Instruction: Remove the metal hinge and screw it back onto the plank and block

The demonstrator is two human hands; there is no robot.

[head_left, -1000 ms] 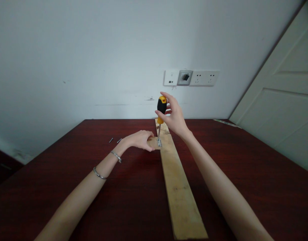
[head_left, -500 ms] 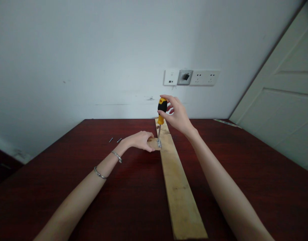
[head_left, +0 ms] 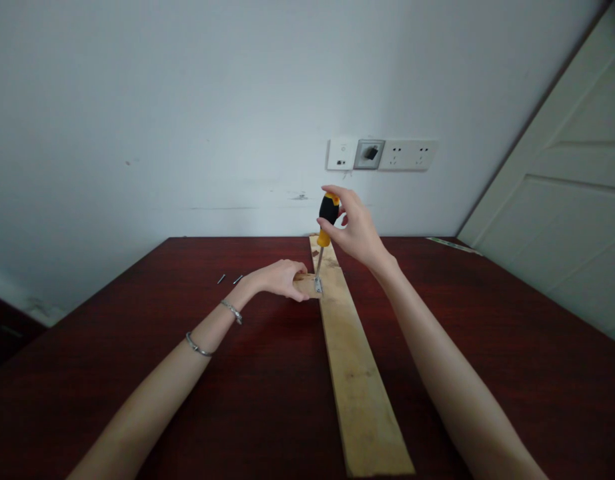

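Observation:
My right hand is closed around the black and yellow handle of a screwdriver, which leans slightly to the right. The screwdriver's tip meets a small metal bracket, and any screw head under it is too small to make out. That bracket lies where a short wood block abuts a long wooden board. Fingers and thumb of my left hand grip the block from its left side, hiding much of it. The board runs from near the wall toward me.
Two loose screws lie on the dark red table, left of the block. Behind the table rises a white wall with sockets. A thin strip rests at the back right, near a white panelled door.
The screwdriver's handle has tilted a little to the right and turned in my right hand. My left hand stays on the wood block.

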